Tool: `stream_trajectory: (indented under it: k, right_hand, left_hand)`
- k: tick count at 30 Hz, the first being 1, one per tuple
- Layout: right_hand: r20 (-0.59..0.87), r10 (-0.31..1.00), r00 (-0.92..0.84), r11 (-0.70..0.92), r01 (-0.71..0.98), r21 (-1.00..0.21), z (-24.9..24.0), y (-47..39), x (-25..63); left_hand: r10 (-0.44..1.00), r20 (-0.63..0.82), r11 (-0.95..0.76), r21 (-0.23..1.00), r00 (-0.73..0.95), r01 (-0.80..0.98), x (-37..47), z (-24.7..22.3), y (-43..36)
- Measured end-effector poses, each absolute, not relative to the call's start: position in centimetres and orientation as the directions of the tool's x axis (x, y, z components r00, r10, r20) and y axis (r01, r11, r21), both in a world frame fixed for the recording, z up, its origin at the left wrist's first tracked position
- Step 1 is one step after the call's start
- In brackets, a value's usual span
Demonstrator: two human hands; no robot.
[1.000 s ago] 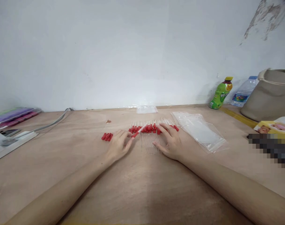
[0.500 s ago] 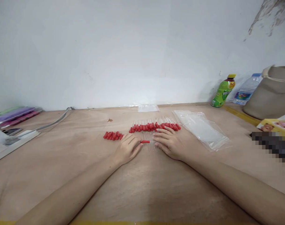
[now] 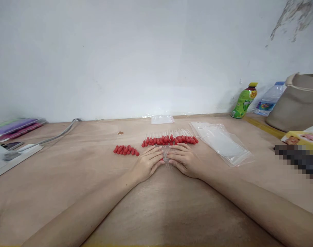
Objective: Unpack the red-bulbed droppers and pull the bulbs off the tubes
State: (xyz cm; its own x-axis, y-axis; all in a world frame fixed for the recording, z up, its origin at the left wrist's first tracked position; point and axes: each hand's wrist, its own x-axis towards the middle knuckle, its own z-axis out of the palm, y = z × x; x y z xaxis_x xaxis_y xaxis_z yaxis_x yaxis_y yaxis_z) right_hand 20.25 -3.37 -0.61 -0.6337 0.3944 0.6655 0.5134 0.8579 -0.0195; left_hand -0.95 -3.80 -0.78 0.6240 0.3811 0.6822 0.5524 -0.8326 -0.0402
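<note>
My left hand is closed on a red rubber bulb, of which only a bit shows at the fingertips. Facing it, my right hand pinches the clear tube of the same dropper. Under and between both hands lie several clear plastic tubes. Just beyond the fingers runs a row of droppers with red bulbs, their clear tips pointing to the wall. Loose red bulbs form a small pile to the left of my left hand.
Clear plastic bags lie at the right, and another bag by the wall. Farther right stand a green bottle, a water bottle, a grey bag and a yellow pack. A power strip with a cable is left.
My left hand has moved right, closer to my right hand. The red bulb it holds is now mostly hidden, and more of the loose bulb pile shows.
</note>
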Motion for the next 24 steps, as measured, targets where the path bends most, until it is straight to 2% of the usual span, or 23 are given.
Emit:
stream_trajectory:
  k: [4, 11, 24]
  right_hand:
    - [0.666, 0.397, -0.631, 0.859, 0.511, -0.029, -0.9, -3.3, 20.0]
    - [0.704, 0.328, -0.63, 0.91, 0.411, -0.056, -1.0, -3.2, 19.7]
    - [0.723, 0.225, -0.653, 0.938, 0.347, 0.022, -1.6, -3.0, 19.8]
  left_hand:
    - [0.339, 0.699, -0.842, -0.073, 0.629, 0.535, -0.9, -0.6, -3.9]
    - [0.325, 0.687, -0.845, -0.097, 0.65, 0.525, -0.7, -0.5, -4.0]
    - [0.29, 0.633, -0.838, -0.194, 0.718, 0.51, -0.9, 0.3, -4.6]
